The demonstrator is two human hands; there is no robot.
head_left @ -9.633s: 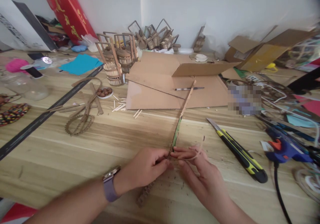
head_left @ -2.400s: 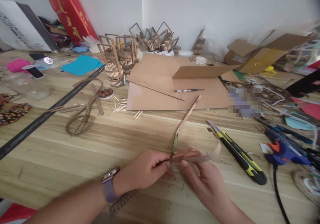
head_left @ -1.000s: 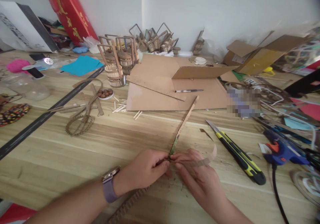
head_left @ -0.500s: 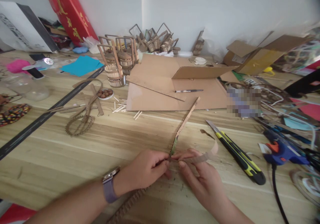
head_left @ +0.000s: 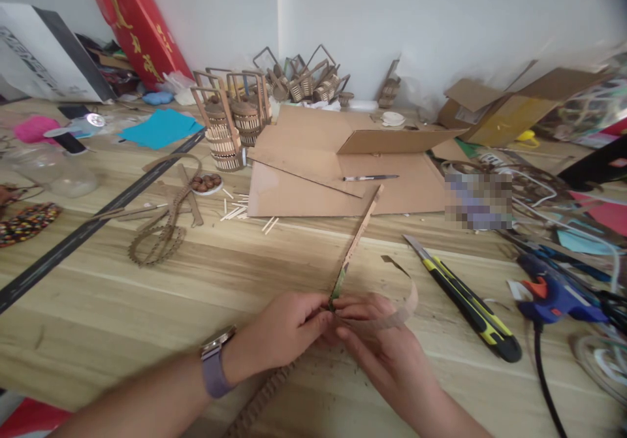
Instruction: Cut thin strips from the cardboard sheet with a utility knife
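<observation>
While held near the counter's (head_left: 147, 307) front edge, cardboard strip (head_left: 356, 239): light, bendy; best gripped at its base, where my left hand (head_left: 289, 330) fingers pinch it. My right hand (head_left: 386, 353) fingers clamp its tear-prone paper ply (head_left: 404, 304).

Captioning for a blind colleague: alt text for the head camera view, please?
Two bare hands meet over a wooden table: the left hand pinches a long cardboard strip slanting away, the right hand holds a thin paper ribbon curling off it. A yellow utility knife and blue glue gun lie to the right.
</observation>
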